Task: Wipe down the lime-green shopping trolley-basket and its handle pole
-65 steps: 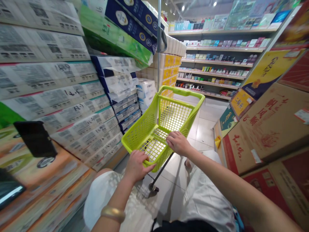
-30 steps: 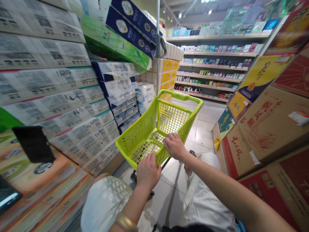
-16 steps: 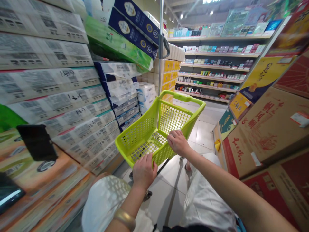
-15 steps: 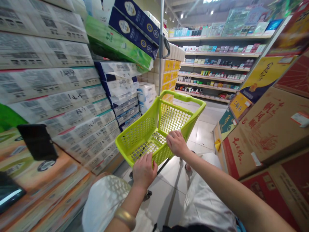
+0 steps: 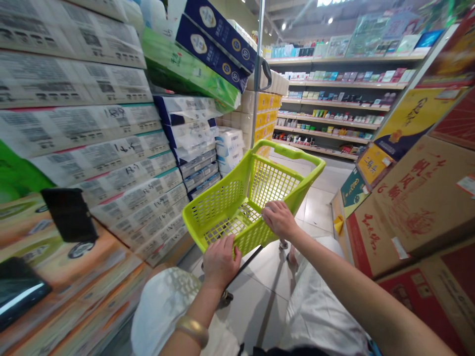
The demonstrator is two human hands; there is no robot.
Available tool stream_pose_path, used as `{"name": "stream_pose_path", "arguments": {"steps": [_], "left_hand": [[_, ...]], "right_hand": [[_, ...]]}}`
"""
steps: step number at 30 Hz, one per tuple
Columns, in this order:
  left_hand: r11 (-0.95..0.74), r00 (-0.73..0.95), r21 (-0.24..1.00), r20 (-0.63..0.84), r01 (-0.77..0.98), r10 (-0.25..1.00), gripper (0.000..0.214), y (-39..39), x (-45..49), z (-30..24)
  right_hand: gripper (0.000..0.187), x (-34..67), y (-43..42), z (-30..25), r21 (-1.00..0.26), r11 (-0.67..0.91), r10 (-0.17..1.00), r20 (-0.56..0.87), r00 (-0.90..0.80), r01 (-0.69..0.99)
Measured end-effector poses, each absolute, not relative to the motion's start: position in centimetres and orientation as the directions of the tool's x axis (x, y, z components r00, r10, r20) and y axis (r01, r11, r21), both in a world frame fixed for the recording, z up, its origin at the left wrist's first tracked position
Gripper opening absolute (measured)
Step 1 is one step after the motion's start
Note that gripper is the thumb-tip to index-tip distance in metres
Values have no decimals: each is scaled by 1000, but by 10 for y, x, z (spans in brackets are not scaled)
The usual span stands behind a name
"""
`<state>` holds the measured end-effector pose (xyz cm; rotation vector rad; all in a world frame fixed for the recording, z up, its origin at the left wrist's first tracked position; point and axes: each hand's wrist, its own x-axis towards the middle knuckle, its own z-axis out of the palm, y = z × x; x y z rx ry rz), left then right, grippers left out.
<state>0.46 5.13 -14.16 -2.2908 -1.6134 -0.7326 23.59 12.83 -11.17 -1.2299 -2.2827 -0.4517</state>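
Note:
A lime-green plastic shopping cart (image 5: 230, 198) with a mesh basket stands in a narrow store aisle in front of me, nothing inside it. My left hand (image 5: 219, 261) grips the near rim at its left corner, a gold bangle on that wrist. My right hand (image 5: 279, 220) holds the near rim further right. A thin metal pole (image 5: 257, 74) with a dark handle rises behind the basket.
Stacked tissue and paper packs (image 5: 111, 143) form a wall on the left. Large cardboard boxes (image 5: 411, 198) are piled on the right. Shelves of small goods (image 5: 330, 104) cross the aisle's far end. Pale floor tiles (image 5: 315, 207) run ahead. A dark phone-like thing (image 5: 69, 215) sits at left.
The cart has swung slightly to the right and forward along the aisle. My left hand shifted on the near rim toward the left corner; both hands keep their hold.

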Motion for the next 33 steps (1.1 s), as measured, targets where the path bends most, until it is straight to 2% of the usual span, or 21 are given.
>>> {"name": "stream_pose_path", "arguments": {"steps": [4,7,10,13,18,22,26,29,31,33], "left_hand": [[-348,247,104,524,932,815,20,53,6,-142],[-351,256,93,520,932,815,20,55,3,-142],[-368,280,71,521,927,806,23,57,-2,-143],[-371,284,62,532,926,798,23,57,-6,-144],[-348,250,76,556,934,793,21,57,-2,-147],[-347,243,72,581,935,777,19,59,3,-148],[-358,261,47,598,933,758,19,62,-1,-148],[-366,282,21,597,930,751,19,64,-8,-149],[-361,282,11,602,932,747,19,65,-11,-149],[-353,273,12,609,936,745,18,65,-12,-149]], "right_hand": [[22,201,113,-123,-31,456,686,648,-329,890],[20,169,100,-131,-30,548,658,633,-409,836],[18,166,99,-131,33,623,614,598,-515,781],[20,197,112,-125,97,608,602,590,-538,788],[20,241,128,-116,88,440,635,673,-379,894],[20,206,116,-124,-41,331,658,727,-200,943],[15,157,97,-137,-64,482,655,689,-311,874],[15,160,98,-137,10,566,613,664,-429,824],[16,182,105,-132,62,572,588,665,-461,818],[18,211,115,-126,63,506,596,696,-401,860]]}}
